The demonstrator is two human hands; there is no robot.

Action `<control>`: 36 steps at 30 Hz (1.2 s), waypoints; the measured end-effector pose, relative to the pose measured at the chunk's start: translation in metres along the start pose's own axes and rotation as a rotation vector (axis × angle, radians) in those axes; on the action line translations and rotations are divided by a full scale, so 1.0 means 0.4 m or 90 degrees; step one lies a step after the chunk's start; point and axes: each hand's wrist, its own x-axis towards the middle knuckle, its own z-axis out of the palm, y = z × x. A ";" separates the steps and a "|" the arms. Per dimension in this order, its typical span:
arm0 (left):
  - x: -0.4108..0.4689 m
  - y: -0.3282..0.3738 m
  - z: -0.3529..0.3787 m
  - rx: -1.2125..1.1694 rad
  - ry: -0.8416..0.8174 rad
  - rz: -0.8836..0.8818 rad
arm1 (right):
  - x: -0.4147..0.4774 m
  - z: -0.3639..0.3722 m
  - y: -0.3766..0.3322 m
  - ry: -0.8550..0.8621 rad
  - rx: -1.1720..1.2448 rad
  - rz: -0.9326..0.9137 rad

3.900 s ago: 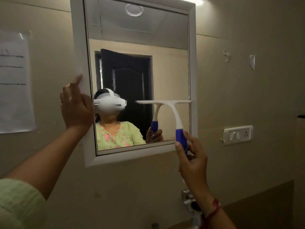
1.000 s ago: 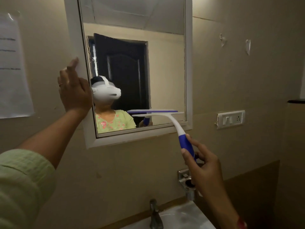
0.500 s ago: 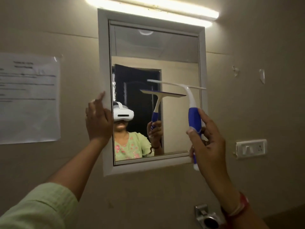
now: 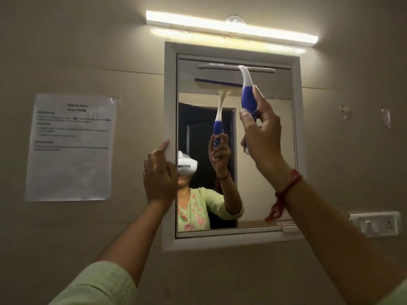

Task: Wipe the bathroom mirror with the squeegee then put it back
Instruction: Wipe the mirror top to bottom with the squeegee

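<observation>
The bathroom mirror [image 4: 264, 194] hangs on the beige wall in a white frame [image 4: 170, 95]. The squeegee [image 4: 247, 95] has a blue and white handle and a long white blade. Its blade lies level against the glass near the mirror's top edge. My right hand [image 4: 262, 137] is raised and closed around the blue handle. My left hand [image 4: 159, 177] rests with its fingers flat on the left side of the frame, holding nothing. A reflection of the squeegee and the raised arm shows in the glass.
A lit tube light [image 4: 231, 27] runs above the mirror. A printed paper sheet [image 4: 70, 148] is stuck to the wall at the left. A white switch plate [image 4: 374, 223] sits at the lower right, and two small wall hooks [image 4: 385, 117] at the right.
My right hand has lifted the squeegee from the bottom of the mirror up to its top edge. My view has tilted upward. The left hand has stayed on the frame.
</observation>
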 end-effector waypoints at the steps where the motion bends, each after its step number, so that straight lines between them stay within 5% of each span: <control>1: 0.001 0.000 -0.001 0.000 -0.005 0.002 | 0.010 0.013 0.002 0.002 0.002 0.002; 36: 0.001 -0.004 0.002 -0.037 -0.020 -0.015 | 0.020 0.158 0.027 -0.002 -0.010 -0.049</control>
